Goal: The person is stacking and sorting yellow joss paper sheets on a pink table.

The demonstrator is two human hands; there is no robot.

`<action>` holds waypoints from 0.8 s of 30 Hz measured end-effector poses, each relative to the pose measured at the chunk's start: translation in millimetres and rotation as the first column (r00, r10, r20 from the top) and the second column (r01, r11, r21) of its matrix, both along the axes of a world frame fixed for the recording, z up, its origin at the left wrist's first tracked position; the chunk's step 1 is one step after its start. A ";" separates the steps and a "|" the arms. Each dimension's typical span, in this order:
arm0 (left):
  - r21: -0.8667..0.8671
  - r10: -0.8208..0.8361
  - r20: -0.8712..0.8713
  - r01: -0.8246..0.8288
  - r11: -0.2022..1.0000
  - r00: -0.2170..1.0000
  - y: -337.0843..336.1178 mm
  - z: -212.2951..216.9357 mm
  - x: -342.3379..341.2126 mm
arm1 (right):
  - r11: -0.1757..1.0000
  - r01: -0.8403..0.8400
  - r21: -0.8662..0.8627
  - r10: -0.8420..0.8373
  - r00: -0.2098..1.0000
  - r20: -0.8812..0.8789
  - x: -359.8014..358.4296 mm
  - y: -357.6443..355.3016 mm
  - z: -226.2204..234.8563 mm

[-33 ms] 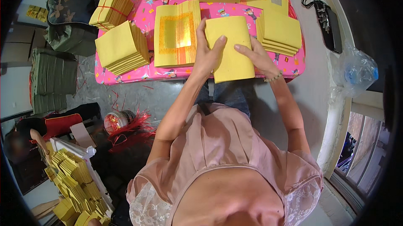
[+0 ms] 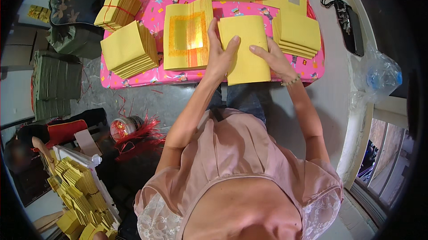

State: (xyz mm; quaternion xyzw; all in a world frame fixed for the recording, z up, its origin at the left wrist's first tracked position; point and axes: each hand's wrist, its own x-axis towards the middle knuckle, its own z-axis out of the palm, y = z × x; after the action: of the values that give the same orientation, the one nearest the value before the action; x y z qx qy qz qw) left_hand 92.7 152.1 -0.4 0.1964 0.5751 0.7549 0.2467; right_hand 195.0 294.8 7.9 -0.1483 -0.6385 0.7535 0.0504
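Note:
Between my two hands is a folded bundle of yellow paper (image 2: 245,64), its smooth rounded fold on the right side. My left hand (image 2: 219,51) grips its left edge, thumb lying on the front face. On the opposite side my right hand (image 2: 275,60) holds the edge, its thumb also pressed on the face; the other fingers are mostly hidden behind. Just left of the bundle lies a stack of yellow paper with a gold foil square and orange stripes (image 2: 189,32). To the right sits a pile of folded yellow paper (image 2: 298,35).
A pink patterned cloth (image 2: 149,81) covers the table. Folded yellow piles (image 2: 127,50) stand at its left, one tied with red string (image 2: 118,9). Red plastic strands (image 2: 145,128) spill from a tub on the floor. At lower left, another person's arm (image 2: 42,148) reaches over yellow bundles (image 2: 78,182).
The yellow bundle has shifted very slightly upward in the view, still between both hands. Nothing else has visibly moved.

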 end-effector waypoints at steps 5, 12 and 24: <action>-0.003 -0.074 0.193 0.076 0.997 0.978 3.9 6.2 -1.7 | 1.000 -0.019 0.004 0.019 1.000 0.009 -0.4 8.5 -7.3; 0.008 -0.120 0.159 0.121 0.993 0.980 10.2 1.0 -3.2 | 0.998 0.002 0.057 -0.003 1.000 0.023 1.0 11.1 -8.1; 0.014 -0.051 -0.049 0.051 0.999 0.998 10.3 -3.0 15.2 | 0.983 0.045 0.176 -0.036 0.998 -0.050 15.6 5.5 5.8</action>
State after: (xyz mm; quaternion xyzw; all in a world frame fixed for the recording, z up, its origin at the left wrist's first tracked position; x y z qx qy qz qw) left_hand 107.9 162.4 -3.4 0.2310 0.5700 0.7476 0.2505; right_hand 210.6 300.3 13.7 -0.1387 -0.6984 0.6959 0.0934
